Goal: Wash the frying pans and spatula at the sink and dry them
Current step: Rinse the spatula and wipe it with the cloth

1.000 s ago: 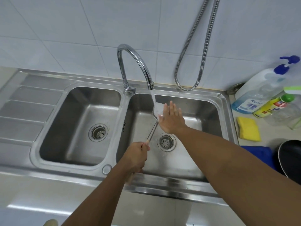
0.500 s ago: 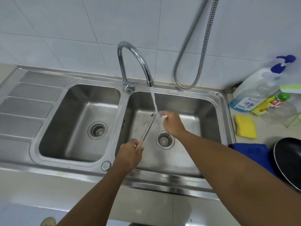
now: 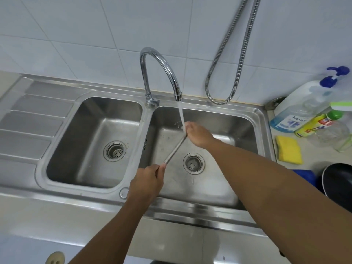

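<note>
Steel spatula (image 3: 175,149), one: left hand (image 3: 146,183) grips handle, right hand (image 3: 198,135) clasps upper end; one black pan (image 3: 339,180).

Pale glossy wall tiles (image 3: 85,31), a looped metal hose (image 3: 241,60), soft light.

1. The spatula (image 3: 175,149) shows a slim metal handle, slanting lower left to upper right at mid-frame, above the right basin (image 3: 219,189); its blade is hidden.
2. The pan (image 3: 338,181) is black and sits at the right edge, partly cut off.
</note>
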